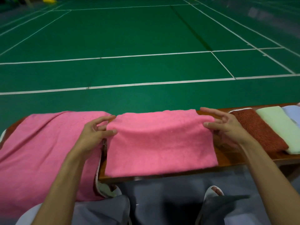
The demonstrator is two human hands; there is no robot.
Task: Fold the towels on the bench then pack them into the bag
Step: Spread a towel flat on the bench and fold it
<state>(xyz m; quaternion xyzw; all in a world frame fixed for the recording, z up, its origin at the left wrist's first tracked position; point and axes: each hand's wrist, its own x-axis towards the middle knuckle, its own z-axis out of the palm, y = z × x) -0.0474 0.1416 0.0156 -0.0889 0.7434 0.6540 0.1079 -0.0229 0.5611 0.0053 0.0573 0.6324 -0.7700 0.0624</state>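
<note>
Left grip (92,135) and right grip (227,125) pinch the pink towel (160,143) (sagging between them).

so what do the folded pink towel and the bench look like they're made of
Folded pink towel: soft terry-like cloth, matte, with a fuzzy nap and sagging folds. Bench: probably varnished wood, reddish brown with a sheen along its front edge.

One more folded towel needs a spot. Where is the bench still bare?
One bare strip of bench between the pink towel and the red towel, partly under the right hand. The left end is crowded: a large pink cloth covers it. Right of the red towel, the green towel and blue towel lie side by side.
</note>
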